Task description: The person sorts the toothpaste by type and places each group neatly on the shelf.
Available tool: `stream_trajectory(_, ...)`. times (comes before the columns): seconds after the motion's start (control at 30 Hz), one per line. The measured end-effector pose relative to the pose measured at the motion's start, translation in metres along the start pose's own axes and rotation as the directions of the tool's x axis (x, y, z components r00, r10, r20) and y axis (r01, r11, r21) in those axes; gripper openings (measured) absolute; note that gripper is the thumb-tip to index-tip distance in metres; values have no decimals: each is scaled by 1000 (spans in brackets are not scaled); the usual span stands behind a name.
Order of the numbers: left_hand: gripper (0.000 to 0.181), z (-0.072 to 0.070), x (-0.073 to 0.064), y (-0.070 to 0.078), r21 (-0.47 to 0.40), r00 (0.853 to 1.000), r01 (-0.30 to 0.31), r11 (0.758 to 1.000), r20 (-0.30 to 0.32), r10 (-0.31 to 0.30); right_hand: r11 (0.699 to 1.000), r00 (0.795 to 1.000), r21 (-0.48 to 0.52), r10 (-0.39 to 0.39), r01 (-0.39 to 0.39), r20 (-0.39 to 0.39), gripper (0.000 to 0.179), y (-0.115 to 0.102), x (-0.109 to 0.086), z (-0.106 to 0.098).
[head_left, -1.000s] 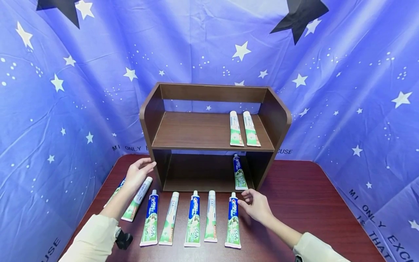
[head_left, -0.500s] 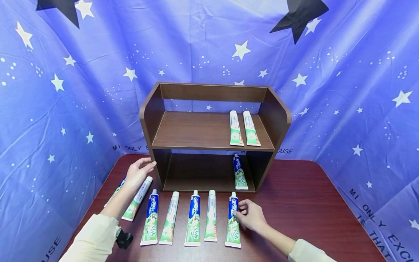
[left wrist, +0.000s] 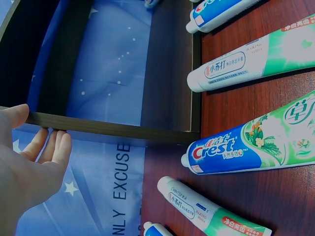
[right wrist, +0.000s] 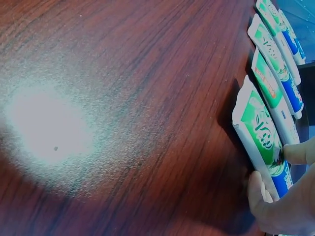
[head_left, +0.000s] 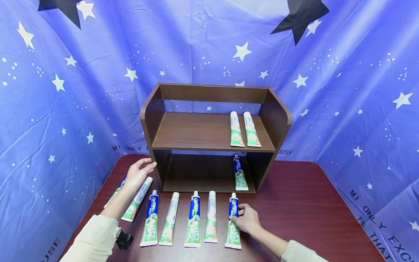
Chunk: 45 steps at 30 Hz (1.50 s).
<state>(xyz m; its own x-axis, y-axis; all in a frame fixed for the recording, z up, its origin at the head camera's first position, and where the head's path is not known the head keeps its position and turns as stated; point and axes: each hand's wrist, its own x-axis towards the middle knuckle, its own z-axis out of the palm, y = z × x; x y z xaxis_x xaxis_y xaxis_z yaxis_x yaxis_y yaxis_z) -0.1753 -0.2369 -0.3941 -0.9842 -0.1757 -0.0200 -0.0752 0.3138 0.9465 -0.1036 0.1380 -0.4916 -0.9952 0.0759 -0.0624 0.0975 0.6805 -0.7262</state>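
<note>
My right hand (head_left: 247,219) holds the rightmost blue-and-green Crest toothpaste tube (head_left: 233,236) in the front row, thumb over it and fingers at its right edge. That tube (right wrist: 261,125) lies on the table between thumb and fingers in the right wrist view. My left hand (head_left: 136,175) pinches the front edge of the brown shelf (head_left: 212,148) at its left side. Thumb and fingers (left wrist: 60,150) sit on opposite faces of the side panel in the left wrist view. White-and-green tubes (head_left: 211,218) alternate with Crest tubes (head_left: 193,222) along the row.
Two white-and-green tubes (head_left: 250,131) lie at the right of the upper shelf. One Crest tube (head_left: 240,174) lies on the lower shelf, near the right wall. Further tubes (head_left: 137,200) lie by the left forearm. A starry blue curtain (head_left: 203,43) surrounds the dark red table (head_left: 304,196).
My right hand has come down and toward me from the tube's cap end to its middle, and now grips it. The left hand has stayed on the shelf.
</note>
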Motion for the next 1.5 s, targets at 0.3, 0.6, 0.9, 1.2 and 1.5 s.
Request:
stream_trajectory(0.3,49,0,-1,2,5,1000,8,1000,-1,-8,999,1000,-52,0,0,-1,56,-7,0,5)
stream_trajectory(0.6,51,0,-3,1,-2,1000,12,1000,11,-12,993,999,-118,-21,18,-28,48,-14,-1,14)
stream_trajectory(0.9,49,2,-4,2,-18,1000,4,1000,6,-4,991,989,2,135,-135,59,28,-21,-3,7)
stream_trajectory(1.2,50,0,-5,2,-2,1000,5,1000,9,-5,977,976,122,154,-173,152,29,-25,3,3)
stream_trajectory(1.5,50,1,-5,3,4,1000,11,1000,7,-11,959,969,199,167,-202,183,33,-32,18,1)
